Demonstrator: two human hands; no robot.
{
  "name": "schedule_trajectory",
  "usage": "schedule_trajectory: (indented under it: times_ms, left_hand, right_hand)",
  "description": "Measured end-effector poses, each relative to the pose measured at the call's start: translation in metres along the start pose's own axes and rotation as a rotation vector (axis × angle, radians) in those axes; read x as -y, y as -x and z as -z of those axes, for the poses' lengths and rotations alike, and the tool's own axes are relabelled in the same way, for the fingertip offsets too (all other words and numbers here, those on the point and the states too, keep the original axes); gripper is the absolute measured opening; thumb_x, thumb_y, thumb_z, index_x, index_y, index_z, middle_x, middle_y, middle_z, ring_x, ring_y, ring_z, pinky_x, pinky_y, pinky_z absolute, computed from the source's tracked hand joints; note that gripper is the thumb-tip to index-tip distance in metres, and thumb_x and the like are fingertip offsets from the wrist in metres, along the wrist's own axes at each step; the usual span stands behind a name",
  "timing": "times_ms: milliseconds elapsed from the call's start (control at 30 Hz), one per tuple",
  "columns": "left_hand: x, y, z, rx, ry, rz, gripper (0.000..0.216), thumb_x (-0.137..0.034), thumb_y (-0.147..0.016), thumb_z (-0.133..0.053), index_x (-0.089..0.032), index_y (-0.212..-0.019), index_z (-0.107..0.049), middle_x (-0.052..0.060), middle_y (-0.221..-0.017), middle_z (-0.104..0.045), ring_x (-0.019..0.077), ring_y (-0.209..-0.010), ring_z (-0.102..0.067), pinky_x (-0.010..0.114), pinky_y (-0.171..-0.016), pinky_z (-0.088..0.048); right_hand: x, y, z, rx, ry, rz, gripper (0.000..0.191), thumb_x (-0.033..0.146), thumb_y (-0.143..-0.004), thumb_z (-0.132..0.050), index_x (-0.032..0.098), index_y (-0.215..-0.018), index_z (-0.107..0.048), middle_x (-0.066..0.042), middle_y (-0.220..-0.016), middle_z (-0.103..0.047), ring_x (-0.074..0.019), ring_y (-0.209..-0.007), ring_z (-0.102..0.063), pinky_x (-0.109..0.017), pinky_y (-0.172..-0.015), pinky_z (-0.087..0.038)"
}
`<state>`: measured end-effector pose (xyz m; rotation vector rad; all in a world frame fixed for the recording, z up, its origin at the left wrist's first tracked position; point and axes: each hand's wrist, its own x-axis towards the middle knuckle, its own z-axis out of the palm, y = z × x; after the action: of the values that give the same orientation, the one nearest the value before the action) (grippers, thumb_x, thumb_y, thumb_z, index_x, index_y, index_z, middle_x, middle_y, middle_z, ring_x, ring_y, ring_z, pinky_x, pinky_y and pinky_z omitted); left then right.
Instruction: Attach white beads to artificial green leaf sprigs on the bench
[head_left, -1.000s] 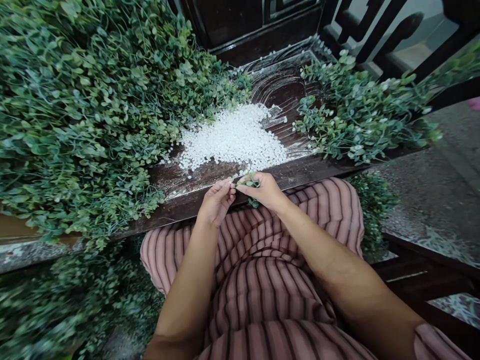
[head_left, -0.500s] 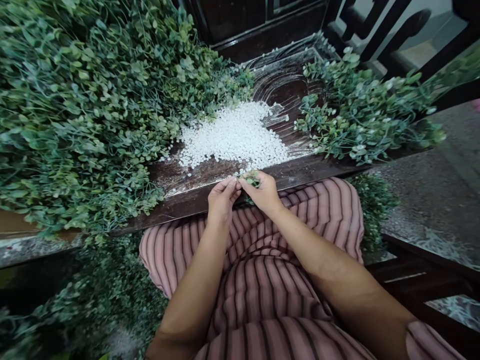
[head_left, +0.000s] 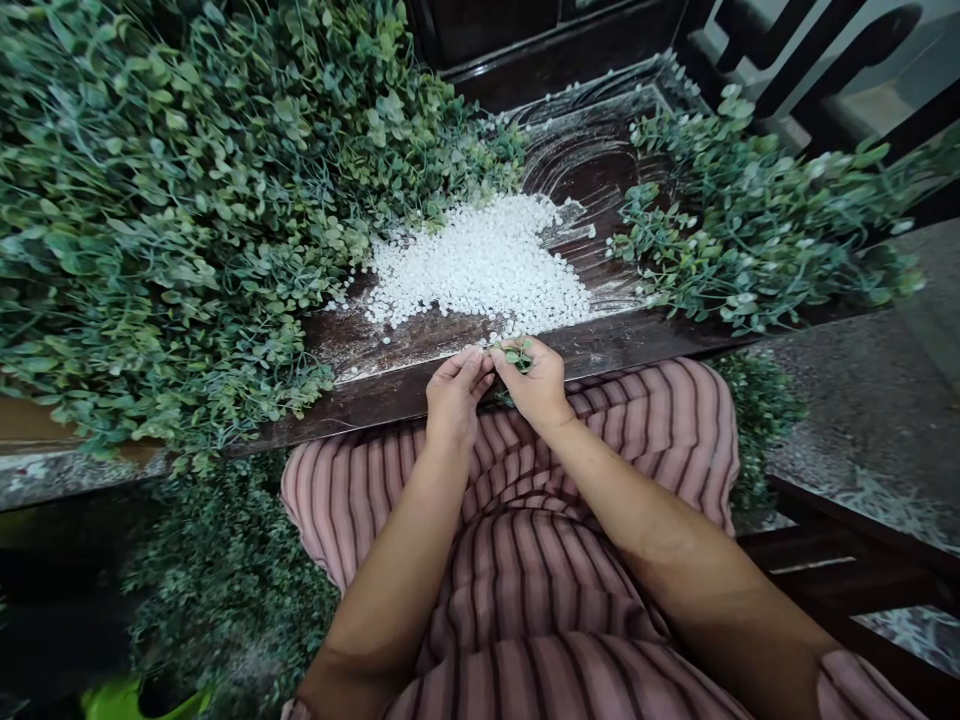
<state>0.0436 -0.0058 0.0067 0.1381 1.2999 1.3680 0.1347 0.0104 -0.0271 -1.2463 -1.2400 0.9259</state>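
Observation:
My right hand [head_left: 541, 388] is closed around a small green leafy sprig [head_left: 517, 354], its leaves showing between thumb and fingers. Fingertips pinched together, my left hand [head_left: 454, 398] meets the right thumb at the sprig's end; whatever sits in that pinch is too small to make out. Both hands are at the front edge of the dark wooden bench [head_left: 375, 398]. Just beyond them spreads a pile of small white beads [head_left: 480, 268], with a few loose ones close to my fingers.
A big heap of artificial greenery [head_left: 187, 200] covers the left side. On the right lies a smaller bunch of sprigs [head_left: 757, 220] with white bits among its leaves. Dark wooden railings [head_left: 817, 60] stand at the back right. More greenery [head_left: 232, 570] is below the bench.
The whole view has shifted slightly, so the scene sits a little further right. My hands keep nearly the same pinch on the sprig.

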Motion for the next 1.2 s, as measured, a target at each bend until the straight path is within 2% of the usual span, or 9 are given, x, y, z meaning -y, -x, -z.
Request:
schedule_trajectory:
  times_ms: [567, 1200]
  left_hand:
    - [-0.0006, 0.0006, -0.0031, -0.014, 0.008, 0.027, 0.007, -0.01, -0.065, -0.068, -0.014, -0.07, -0.066, 0.0, -0.061, -0.066, 0.0073, -0.058, -0.061, 0.02, -0.062, -0.045]
    - [-0.002, 0.0013, -0.0056, -0.016, 0.02, 0.058, 0.01, -0.011, -0.063, -0.071, -0.015, -0.07, -0.065, -0.001, -0.063, -0.067, 0.0074, -0.06, -0.061, 0.02, -0.063, -0.045]
  right_hand:
    - [0.0013, 0.0026, 0.0015, -0.003, 0.053, 0.06, 0.012, 0.03, -0.074, -0.057, 0.019, -0.07, -0.055, -0.003, -0.07, -0.06, -0.015, -0.068, -0.058, -0.028, -0.07, -0.048]
    - [0.0016, 0.003, 0.0005, -0.019, 0.093, 0.039, 0.013, 0.032, -0.075, -0.056, 0.02, -0.071, -0.053, -0.002, -0.071, -0.059, -0.015, -0.068, -0.056, -0.028, -0.07, -0.047]
